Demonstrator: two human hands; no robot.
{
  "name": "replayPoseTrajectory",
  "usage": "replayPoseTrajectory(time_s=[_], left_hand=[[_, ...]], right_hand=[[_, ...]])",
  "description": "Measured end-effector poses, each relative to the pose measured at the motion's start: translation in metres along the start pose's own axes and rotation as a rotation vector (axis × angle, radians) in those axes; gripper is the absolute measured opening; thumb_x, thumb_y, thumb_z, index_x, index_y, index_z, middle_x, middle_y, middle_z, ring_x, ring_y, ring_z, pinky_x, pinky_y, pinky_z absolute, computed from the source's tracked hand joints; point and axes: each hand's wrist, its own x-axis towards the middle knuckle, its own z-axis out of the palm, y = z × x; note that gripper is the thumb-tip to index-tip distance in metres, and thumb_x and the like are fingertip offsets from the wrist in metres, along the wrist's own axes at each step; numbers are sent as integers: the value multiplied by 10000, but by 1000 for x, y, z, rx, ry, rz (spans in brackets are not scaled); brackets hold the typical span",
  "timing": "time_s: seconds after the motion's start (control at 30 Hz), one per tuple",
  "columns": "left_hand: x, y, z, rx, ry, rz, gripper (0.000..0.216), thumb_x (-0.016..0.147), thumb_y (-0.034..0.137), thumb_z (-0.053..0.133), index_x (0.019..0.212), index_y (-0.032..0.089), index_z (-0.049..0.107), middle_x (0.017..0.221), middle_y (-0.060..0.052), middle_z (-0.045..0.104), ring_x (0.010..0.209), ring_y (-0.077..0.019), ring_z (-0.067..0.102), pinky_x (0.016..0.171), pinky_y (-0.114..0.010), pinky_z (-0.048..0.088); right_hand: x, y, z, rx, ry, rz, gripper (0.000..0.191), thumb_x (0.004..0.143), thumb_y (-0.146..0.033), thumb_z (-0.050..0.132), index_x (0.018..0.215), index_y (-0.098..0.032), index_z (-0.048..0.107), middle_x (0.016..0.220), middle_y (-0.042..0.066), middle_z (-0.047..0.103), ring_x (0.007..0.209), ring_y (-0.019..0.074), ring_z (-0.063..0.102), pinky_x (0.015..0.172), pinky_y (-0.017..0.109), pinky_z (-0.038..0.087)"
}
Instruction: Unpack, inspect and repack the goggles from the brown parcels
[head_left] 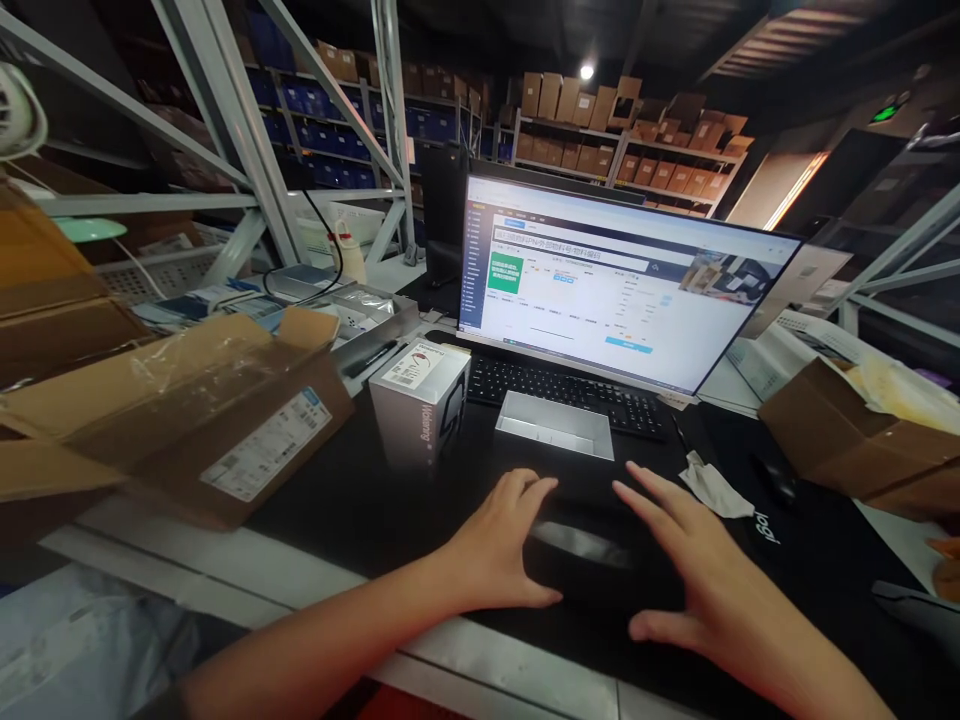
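Note:
My left hand hovers over the black desk mat with thumb and fingers spread. Facing it, my right hand is open too, its fingers apart. Between them is a dark, blurred patch crossed by a pale glossy strip; I cannot tell whether it is an object or a sheen on the mat. Just beyond the hands lies a shallow white open box, in front of the black keyboard. Left of it stands a grey and white printed carton with a label on top.
A lit monitor stands behind the keyboard. At left sits an open cardboard box with a shipping label; another cardboard box is at right. Near my right hand are a crumpled white tissue and a black mouse.

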Motion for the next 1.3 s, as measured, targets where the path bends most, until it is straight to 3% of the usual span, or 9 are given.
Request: replayPoseTrajectory(time_s=[0.07, 0.17, 0.37, 0.57, 0.67, 0.83, 0.9, 1.03, 1.3], left_hand=[[-1, -2, 3, -40, 28, 21, 1069, 491, 324, 936, 1412, 217, 405, 1356, -138, 421, 1244, -325, 474, 1038, -522, 488], [-4, -8, 5, -78, 87, 74, 962, 514, 287, 933, 1339, 213, 444, 1309, -122, 460, 1223, -309, 498, 1041, -509, 487], [-6, -21, 6, -423, 407, 76, 1152, 604, 521, 904, 1484, 228, 221, 1484, -203, 324, 1361, -342, 427, 1158, -573, 337], [10, -1, 2, -942, 177, 104, 1185, 518, 638, 904, 1458, 188, 339, 1463, -231, 447, 1385, -387, 426, 1172, -583, 287], [17, 18, -4, -1118, 215, -33, 880, 622, 457, 921, 1346, 181, 504, 1342, -172, 595, 1283, -367, 541, 1108, -542, 399], [30, 26, -17, -1435, 525, -366, 715, 605, 356, 925, 1218, 173, 604, 1153, -118, 709, 1154, -330, 638, 1058, -478, 479], [35, 22, -20, -1513, 597, -429, 631, 631, 374, 908, 1163, 171, 635, 1105, -108, 725, 1137, -316, 650, 1055, -461, 491], [41, 14, -21, -1554, 609, -447, 584, 649, 434, 897, 1099, 143, 662, 1067, -118, 735, 1125, -319, 658, 1051, -457, 502], [38, 11, -9, -1569, 547, -531, 639, 625, 494, 907, 1084, 125, 658, 1053, -129, 737, 1079, -316, 675, 1010, -442, 529]], right_hand=[[13, -11, 17, -33, -37, -46, 1214, 585, -363, 895, 1592, -268, 224, 1603, 163, 302, 1410, 404, 382, 1124, 577, 374], [29, -22, 37, -55, -59, 2, 1166, 598, -206, 826, 1592, -182, 217, 1393, 190, 549, 1240, 377, 540, 1099, 614, 352], [31, -4, 9, 279, 78, 190, 888, 681, -345, 813, 1475, -224, 436, 1355, 129, 579, 1219, 325, 554, 1059, 528, 425], [42, -19, 19, 722, 348, 187, 892, 717, -629, 790, 1427, -200, 464, 1336, 152, 596, 1188, 336, 597, 1006, 464, 501], [56, -33, 37, 714, 385, 61, 791, 832, -673, 664, 1428, -188, 478, 1388, 166, 547, 1270, 334, 540, 1053, 463, 465], [65, -30, 33, 558, 653, 66, 521, 1014, -549, 401, 1392, -203, 496, 1391, 145, 507, 1298, 281, 490, 1076, 457, 412], [62, -28, 29, 535, 556, 130, 401, 984, -523, 473, 1172, -195, 606, 1130, 114, 643, 1039, 251, 622, 913, 396, 493], [61, -42, 42, 438, -88, 206, 328, 760, -491, 783, 844, -197, 666, 785, 25, 697, 672, 194, 634, 631, 299, 449], [63, -63, 67, 705, -213, 236, 335, 1003, -278, 443, 782, -147, 657, 699, 50, 704, 639, 162, 675, 606, 239, 452]])
